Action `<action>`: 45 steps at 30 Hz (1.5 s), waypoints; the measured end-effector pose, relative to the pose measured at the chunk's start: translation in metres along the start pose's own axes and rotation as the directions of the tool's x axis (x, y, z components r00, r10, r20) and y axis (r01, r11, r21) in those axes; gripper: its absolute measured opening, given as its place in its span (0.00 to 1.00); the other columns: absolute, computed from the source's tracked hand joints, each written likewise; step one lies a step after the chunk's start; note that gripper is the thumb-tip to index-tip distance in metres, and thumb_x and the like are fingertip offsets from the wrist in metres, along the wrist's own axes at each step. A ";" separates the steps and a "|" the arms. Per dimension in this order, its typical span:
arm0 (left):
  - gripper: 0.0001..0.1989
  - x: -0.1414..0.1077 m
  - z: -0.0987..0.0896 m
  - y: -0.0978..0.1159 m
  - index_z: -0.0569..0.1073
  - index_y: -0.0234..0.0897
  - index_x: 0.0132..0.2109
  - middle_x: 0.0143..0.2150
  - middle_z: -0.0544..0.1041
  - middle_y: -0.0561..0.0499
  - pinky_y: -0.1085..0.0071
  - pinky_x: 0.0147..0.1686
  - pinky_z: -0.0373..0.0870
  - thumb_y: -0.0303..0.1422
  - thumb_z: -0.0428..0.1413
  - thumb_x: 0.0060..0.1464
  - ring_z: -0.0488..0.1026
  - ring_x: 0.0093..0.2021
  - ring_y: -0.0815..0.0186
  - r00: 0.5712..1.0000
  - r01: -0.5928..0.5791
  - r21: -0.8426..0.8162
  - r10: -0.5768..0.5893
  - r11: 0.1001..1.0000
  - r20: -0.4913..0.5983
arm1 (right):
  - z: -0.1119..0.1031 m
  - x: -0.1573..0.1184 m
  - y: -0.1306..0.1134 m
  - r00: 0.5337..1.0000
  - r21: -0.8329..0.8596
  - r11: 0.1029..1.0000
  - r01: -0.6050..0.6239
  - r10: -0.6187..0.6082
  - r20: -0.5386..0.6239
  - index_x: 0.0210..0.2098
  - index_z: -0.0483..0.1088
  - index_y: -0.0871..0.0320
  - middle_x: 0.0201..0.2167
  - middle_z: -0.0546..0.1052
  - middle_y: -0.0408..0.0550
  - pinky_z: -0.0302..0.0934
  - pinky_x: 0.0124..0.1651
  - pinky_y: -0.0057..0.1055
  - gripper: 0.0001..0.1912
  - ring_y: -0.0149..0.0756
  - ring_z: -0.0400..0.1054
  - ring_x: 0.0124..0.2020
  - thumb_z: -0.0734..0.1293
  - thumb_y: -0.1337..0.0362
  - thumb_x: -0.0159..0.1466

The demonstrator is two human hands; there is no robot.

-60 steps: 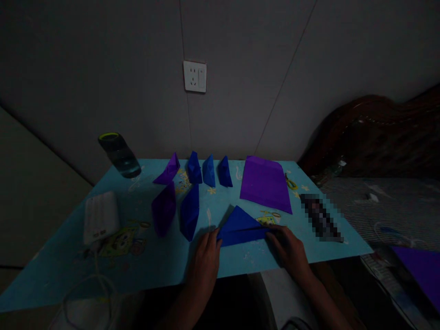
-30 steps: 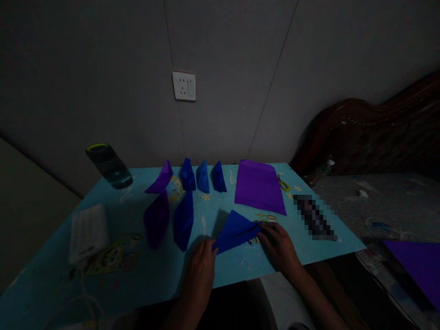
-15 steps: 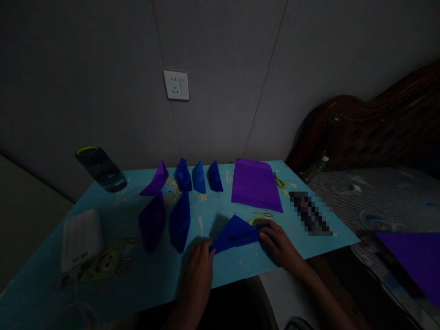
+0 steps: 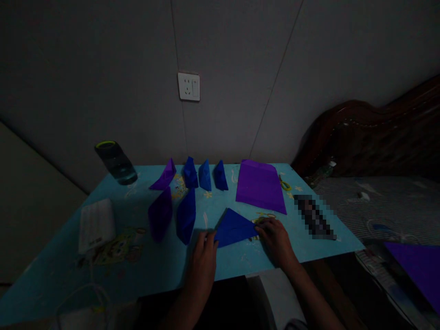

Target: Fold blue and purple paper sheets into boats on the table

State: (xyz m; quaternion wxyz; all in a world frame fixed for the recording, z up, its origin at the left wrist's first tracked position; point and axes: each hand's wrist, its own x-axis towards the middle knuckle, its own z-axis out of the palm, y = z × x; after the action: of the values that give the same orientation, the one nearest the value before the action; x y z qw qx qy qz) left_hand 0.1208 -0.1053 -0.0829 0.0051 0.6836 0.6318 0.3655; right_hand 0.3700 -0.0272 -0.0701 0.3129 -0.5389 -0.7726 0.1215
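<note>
A folded blue paper (image 4: 234, 228), roughly triangular with its peak pointing away from me, lies between my hands on the light blue table (image 4: 233, 266). Its left corner is pinched by my left hand (image 4: 205, 250). At the right corner, my right hand (image 4: 275, 236) grips the paper with fingers closed. Folded paper boats stand left of and beyond the paper: a purple one (image 4: 165, 175), a dark purple one (image 4: 161, 214), a large blue one (image 4: 186, 217) and several smaller blue ones (image 4: 205, 175) in the back row.
Purple paper sheets (image 4: 260, 185) lie at the back right beside yellow-green scissors (image 4: 284, 183). A blurred-out object (image 4: 313, 216) is near the right edge. A bottle (image 4: 117, 162) and a white power bank (image 4: 97, 225) with a cable are on the left.
The blue paper now lies flatter, its peak shifted slightly left, with both corners still held. The camera view has shifted a little, moving the tabletop things in the picture.
</note>
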 end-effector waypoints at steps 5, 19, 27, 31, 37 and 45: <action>0.15 -0.002 -0.003 0.000 0.75 0.39 0.47 0.42 0.75 0.48 0.67 0.41 0.78 0.19 0.48 0.62 0.76 0.41 0.63 0.990 -0.075 0.084 0.064 0.994 0.127 | -0.014 -0.011 -0.008 0.984 -0.084 0.985 0.153 -0.144 0.107 0.46 0.77 0.55 0.46 0.78 0.56 0.65 0.51 0.50 0.13 0.50 0.71 0.49 0.65 0.58 0.67; 0.19 -0.017 -0.031 -0.016 0.76 0.41 0.52 0.44 0.77 0.47 0.57 0.46 0.78 0.22 0.62 0.54 0.74 0.45 0.56 0.919 -0.311 0.079 0.279 0.947 0.278 | -0.037 -0.091 0.000 0.904 -0.105 0.901 0.422 -0.408 0.131 0.63 0.65 0.45 0.55 0.77 0.51 0.70 0.53 0.47 0.24 0.45 0.73 0.54 0.63 0.67 0.69; 0.17 -0.005 -0.039 -0.018 0.78 0.41 0.51 0.40 0.77 0.49 0.65 0.43 0.80 0.22 0.61 0.56 0.77 0.42 0.62 0.919 -0.202 -0.241 0.269 0.949 0.289 | -0.046 -0.071 -0.023 0.997 0.186 0.980 0.071 -0.077 0.024 0.52 0.76 0.48 0.51 0.80 0.51 0.73 0.52 0.44 0.15 0.45 0.76 0.51 0.64 0.56 0.69; 0.13 0.000 -0.044 -0.015 0.78 0.44 0.50 0.38 0.77 0.49 0.67 0.41 0.80 0.25 0.57 0.60 0.78 0.39 0.64 0.921 -0.121 -0.327 0.229 0.937 0.316 | -0.047 -0.054 -0.032 0.999 0.258 0.965 -0.046 0.044 0.017 0.47 0.78 0.50 0.50 0.80 0.51 0.70 0.56 0.49 0.16 0.49 0.75 0.52 0.66 0.51 0.67; 0.13 -0.003 -0.039 -0.016 0.78 0.46 0.49 0.41 0.80 0.50 0.68 0.43 0.79 0.26 0.54 0.62 0.78 0.41 0.64 0.943 -0.123 -0.299 0.206 0.946 0.263 | -0.028 -0.041 -0.038 0.988 0.218 0.976 -0.018 0.052 -0.149 0.47 0.76 0.52 0.46 0.82 0.52 0.73 0.51 0.47 0.15 0.50 0.76 0.49 0.66 0.51 0.67; 0.27 -0.014 -0.019 -0.001 0.58 0.42 0.68 0.43 0.82 0.47 0.68 0.39 0.80 0.27 0.49 0.63 0.81 0.38 0.63 0.983 0.041 -0.279 0.011 0.960 0.181 | -0.011 -0.031 -0.068 0.929 0.032 0.949 0.314 -0.300 -0.219 0.53 0.71 0.50 0.47 0.81 0.51 0.74 0.49 0.41 0.14 0.43 0.77 0.48 0.64 0.66 0.69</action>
State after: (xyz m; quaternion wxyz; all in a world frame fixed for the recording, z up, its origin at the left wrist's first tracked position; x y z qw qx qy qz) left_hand 0.1110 -0.1257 -0.0769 0.1624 0.7013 0.5756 0.3879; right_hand 0.3324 -0.0836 -0.0368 0.4263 -0.4106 -0.8051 0.0388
